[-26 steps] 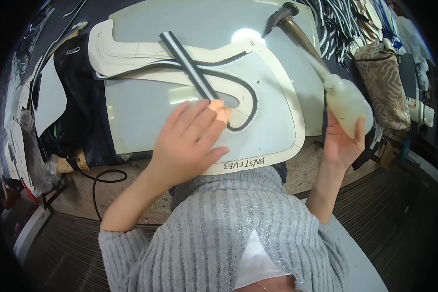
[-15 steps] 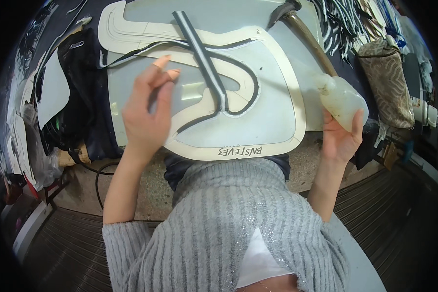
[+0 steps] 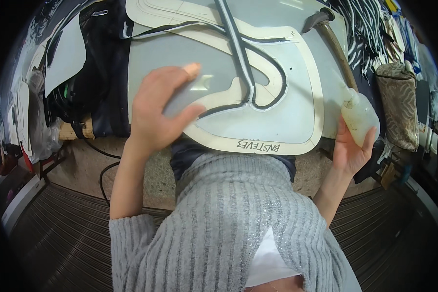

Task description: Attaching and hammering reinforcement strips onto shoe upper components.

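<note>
My left hand (image 3: 155, 109) is open, thumb and fingers apart with nothing between them, over the grey board (image 3: 143, 58). Its thumb is beside the lower left arm of a cream card template (image 3: 317, 102). Curved black-and-white strips (image 3: 283, 73) lie along the template's cut-outs, and a longer straight dark strip with a pale line (image 3: 237, 46) crosses over them. At the right, my right hand (image 3: 349, 153) is wrapped round a translucent, yellowish squeeze bottle (image 3: 361, 119), held tilted with its narrow end pointing away from me.
A hammer (image 3: 338, 51) with a wooden handle lies on the board beyond the bottle. Bundles of thin strips (image 3: 365, 34) and a patterned pouch (image 3: 398, 107) are at the right. Black material (image 3: 95, 53) and a white panel (image 3: 65, 63) lie on the left.
My left hand has opened wider, its thumb now out toward the template's lower left arm. The whole view has shifted; the bottle stays in my right hand.
</note>
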`<state>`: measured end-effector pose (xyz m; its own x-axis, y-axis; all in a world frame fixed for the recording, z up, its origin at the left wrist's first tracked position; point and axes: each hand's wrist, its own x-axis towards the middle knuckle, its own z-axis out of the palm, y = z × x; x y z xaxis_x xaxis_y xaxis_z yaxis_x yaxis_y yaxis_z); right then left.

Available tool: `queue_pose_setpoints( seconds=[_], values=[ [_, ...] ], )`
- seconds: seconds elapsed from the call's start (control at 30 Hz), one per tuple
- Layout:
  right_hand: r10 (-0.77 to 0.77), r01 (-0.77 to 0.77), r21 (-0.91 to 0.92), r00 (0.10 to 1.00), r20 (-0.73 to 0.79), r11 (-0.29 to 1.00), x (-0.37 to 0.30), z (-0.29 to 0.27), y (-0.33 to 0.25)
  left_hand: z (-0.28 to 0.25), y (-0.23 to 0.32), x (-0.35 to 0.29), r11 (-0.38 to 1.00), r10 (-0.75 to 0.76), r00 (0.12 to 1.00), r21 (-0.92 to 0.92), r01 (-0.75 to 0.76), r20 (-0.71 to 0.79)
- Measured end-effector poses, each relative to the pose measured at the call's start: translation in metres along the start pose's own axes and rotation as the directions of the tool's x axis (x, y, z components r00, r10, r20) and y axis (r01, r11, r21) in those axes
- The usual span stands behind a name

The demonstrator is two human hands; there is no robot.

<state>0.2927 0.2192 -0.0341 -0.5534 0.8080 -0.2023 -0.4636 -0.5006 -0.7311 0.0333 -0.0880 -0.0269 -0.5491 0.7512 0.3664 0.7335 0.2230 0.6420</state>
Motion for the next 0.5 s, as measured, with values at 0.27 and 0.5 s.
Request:
queue_pose_setpoints(
  seconds=[0.27, 0.5],
  values=[
    [-0.061, 0.063, -0.153, 0.998, 0.015, 0.986, -0.011, 0.012, 0.010, 0.019, 0.014, -0.029, 0.903, 0.320, 0.939, 0.258, -0.343, 0.129],
    [-0.075, 0.076, -0.168, 0.997, 0.007, 0.983, -0.011, 0.009, 0.009, 0.031, 0.007, -0.032, 0.924, 0.365, 0.930, 0.141, -0.355, -0.053]
  ],
)
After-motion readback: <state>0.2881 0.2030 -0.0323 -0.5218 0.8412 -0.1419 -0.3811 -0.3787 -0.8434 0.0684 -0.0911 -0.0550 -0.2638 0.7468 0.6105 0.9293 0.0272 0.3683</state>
